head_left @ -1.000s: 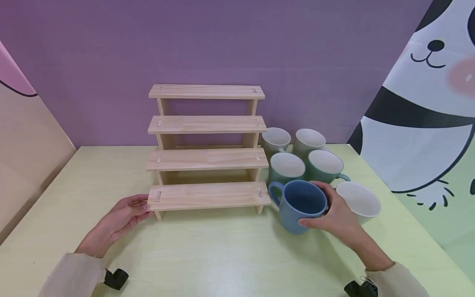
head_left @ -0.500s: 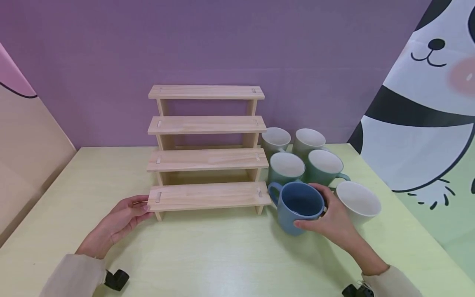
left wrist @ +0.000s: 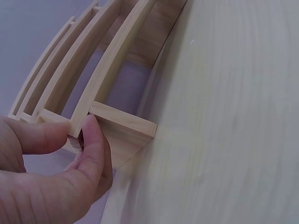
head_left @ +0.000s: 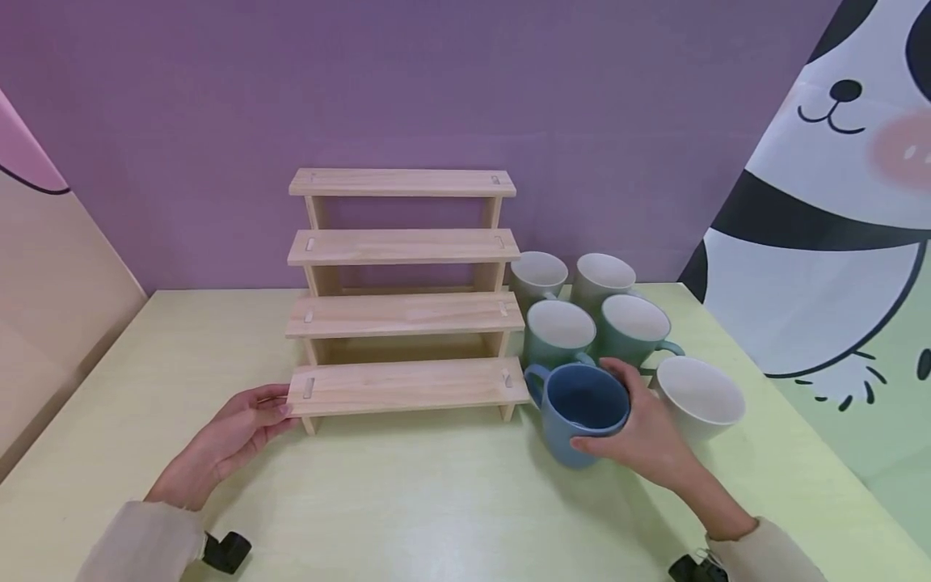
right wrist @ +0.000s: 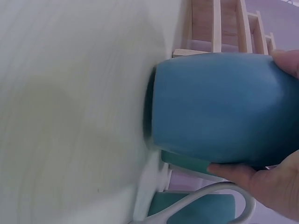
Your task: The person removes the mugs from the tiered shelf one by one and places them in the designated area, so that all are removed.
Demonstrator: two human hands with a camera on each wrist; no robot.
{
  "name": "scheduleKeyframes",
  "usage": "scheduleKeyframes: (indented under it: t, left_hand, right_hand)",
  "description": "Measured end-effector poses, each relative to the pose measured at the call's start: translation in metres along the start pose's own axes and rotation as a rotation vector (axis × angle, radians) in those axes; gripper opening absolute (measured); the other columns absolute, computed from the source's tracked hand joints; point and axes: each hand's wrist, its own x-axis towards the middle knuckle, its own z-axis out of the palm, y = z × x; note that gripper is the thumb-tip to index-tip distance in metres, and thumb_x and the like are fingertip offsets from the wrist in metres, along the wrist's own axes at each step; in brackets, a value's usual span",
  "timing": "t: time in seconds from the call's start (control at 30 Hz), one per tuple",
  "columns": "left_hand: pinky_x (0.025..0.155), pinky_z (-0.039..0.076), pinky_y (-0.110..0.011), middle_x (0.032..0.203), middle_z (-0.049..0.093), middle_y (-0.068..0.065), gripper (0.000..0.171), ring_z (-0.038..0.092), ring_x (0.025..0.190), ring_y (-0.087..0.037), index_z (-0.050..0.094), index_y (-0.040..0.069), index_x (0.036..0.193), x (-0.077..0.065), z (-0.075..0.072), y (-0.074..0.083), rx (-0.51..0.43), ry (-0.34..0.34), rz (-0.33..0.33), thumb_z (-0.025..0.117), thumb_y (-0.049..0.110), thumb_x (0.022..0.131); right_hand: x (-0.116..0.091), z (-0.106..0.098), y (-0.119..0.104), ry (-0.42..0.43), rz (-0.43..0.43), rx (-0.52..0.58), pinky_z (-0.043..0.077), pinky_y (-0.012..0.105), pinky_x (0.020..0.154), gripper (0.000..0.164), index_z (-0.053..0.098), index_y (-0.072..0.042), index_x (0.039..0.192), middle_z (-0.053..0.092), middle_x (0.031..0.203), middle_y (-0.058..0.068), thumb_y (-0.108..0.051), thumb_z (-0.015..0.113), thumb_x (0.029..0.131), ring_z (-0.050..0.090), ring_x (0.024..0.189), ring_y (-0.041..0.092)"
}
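My left hand (head_left: pixel 240 432) pinches the left end of the lowest step of a wooden four-tier riser shelf (head_left: pixel 407 386), thumb above and fingers below, as the left wrist view shows. With my right hand (head_left: pixel 643 424) I grip a blue mug (head_left: pixel 575 428) by its body, thumb on the near side and fingers round the far side. Its handle points left, toward the shelf's front right corner. In the right wrist view the blue mug (right wrist: pixel 219 107) has its base close over the table, with a dark shadow under it.
Several mugs stand right of the shelf: two teal mugs (head_left: pixel 547 346) behind the blue one, two grey-green mugs (head_left: pixel 533 283) by the wall, and a white mug (head_left: pixel 701 404) beside my right hand. A purple wall (head_left: pixel 407 89) rises behind the table (head_left: pixel 407 501).
My right hand has shifted the blue mug slightly left and toward me, away from the white mug. My left hand keeps its pinch on the shelf.
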Motion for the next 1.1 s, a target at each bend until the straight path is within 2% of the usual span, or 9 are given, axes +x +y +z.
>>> scheduleKeyframes:
  t: [0.23, 0.43, 0.8, 1.1]
  left_hand:
    - [0.086, 0.053, -0.017, 0.109, 0.054, 0.001, 0.054, 0.059, 0.095, -0.002, 0.010, -0.018, 0.142, -0.001, -0.001, 0.000, 0.002, 0.009, 0.002, 0.037, -0.006, 0.097]
    - [0.086, 0.053, -0.017, 0.108, 0.054, 0.001, 0.054, 0.060, 0.095, -0.002, 0.010, -0.019, 0.141, -0.002, -0.002, 0.001, -0.003, 0.010, 0.006, 0.038, -0.006, 0.096]
    - [0.085, 0.053, -0.017, 0.107, 0.054, 0.001, 0.054, 0.060, 0.094, -0.003, 0.011, -0.019, 0.141, -0.002, 0.001, 0.001, -0.020, 0.017, -0.005, 0.039, -0.006, 0.096]
    - [0.085, 0.053, -0.017, 0.106, 0.055, 0.001, 0.053, 0.060, 0.094, -0.003, 0.011, -0.020, 0.140, -0.002, 0.002, 0.002, -0.025, 0.011, 0.001, 0.038, -0.007, 0.096]
  right_hand:
    - [0.001, 0.001, -0.004, -0.029, 0.026, -0.025, 0.049, 0.053, 0.085, 0.096, 0.037, 0.003, 0.138, 0.052, 0.126, 0.025, -0.022, 0.088, 0.060, 0.053, 0.107, 0.039]
    - [0.003, -0.006, -0.009, -0.081, 0.032, -0.103, 0.048, 0.056, 0.087, 0.095, 0.036, 0.007, 0.137, 0.047, 0.127, 0.029, -0.024, 0.086, 0.061, 0.050, 0.109, 0.042]
    - [0.016, -0.029, -0.009, -0.240, -0.057, -0.226, 0.050, 0.050, 0.082, 0.098, 0.041, 0.009, 0.133, 0.050, 0.122, 0.026, -0.031, 0.087, 0.057, 0.053, 0.102, 0.036]
    - [0.027, -0.043, -0.006, -0.314, -0.126, -0.235, 0.049, 0.049, 0.083, 0.094, 0.043, 0.009, 0.131, 0.052, 0.121, 0.024, -0.027, 0.087, 0.057, 0.053, 0.103, 0.034]
